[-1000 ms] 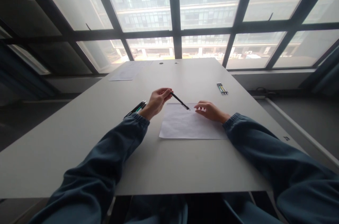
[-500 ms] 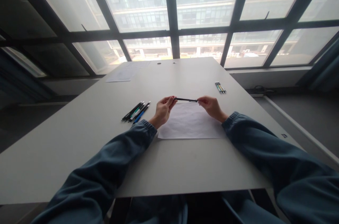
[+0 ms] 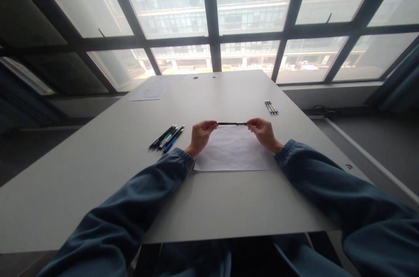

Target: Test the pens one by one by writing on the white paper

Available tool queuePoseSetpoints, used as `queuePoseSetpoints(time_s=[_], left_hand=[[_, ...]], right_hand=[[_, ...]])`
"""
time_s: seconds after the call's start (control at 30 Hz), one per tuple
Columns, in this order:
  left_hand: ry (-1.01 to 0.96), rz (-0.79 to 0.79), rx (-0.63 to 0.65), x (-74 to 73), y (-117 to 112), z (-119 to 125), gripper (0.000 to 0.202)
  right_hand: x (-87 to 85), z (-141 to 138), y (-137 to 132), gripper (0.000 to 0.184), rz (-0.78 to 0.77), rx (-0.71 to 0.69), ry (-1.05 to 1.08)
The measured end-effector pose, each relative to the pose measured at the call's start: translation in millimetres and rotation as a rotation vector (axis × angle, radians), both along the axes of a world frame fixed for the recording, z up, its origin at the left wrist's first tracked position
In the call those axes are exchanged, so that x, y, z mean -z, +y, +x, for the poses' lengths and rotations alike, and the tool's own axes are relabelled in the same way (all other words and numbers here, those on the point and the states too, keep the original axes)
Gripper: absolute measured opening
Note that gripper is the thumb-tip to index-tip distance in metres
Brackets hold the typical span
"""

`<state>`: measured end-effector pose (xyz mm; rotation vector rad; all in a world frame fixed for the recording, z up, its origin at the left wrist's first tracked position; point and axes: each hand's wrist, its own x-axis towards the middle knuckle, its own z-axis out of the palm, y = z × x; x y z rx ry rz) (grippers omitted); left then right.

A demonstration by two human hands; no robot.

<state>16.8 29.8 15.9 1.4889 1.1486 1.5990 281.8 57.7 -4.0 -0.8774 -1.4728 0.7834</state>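
Note:
A slim black pen [image 3: 231, 124] is stretched level between my two hands, above the far edge of a white sheet of paper [image 3: 235, 150]. My left hand [image 3: 201, 135] pinches one end between thumb and fingers. At the other end, the fingertips of my right hand [image 3: 262, 131] are closed on the pen near its clip. Just left of my left hand, several pens [image 3: 166, 138] in black, green, white and blue lie side by side on the table.
The white table [image 3: 98, 172] reaches toward large windows. Several thin pens or leads [image 3: 271, 107] lie at the right side. Printed sheets [image 3: 147, 90] rest at the far left. A small dark mark [image 3: 349, 166] sits near the right edge.
The pen has turned from a slight tilt to nearly level. My left hand's grip has shifted toward the pen's end, and my right hand has moved slightly right.

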Motion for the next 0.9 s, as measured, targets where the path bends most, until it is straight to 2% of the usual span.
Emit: queuePoseSetpoints(time_s=[0.23, 0.53, 0.9], left_hand=[[0.171, 0.062, -0.106, -3.2, -3.5, 1.0, 0.026], [0.194, 0.132, -0.081, -3.8, -4.7, 0.3, 0.02], [0.152, 0.093, -0.071, -8.0, -7.2, 1.5, 0.019]], right_hand=[[0.6, -1.1, 2.8, 0.025, 0.004, 0.026, 0.022], [1.9, -0.9, 4.0, 0.025, 0.012, 0.026, 0.027], [1.2, -1.9, 3.5, 0.025, 0.016, 0.033, 0.016]])
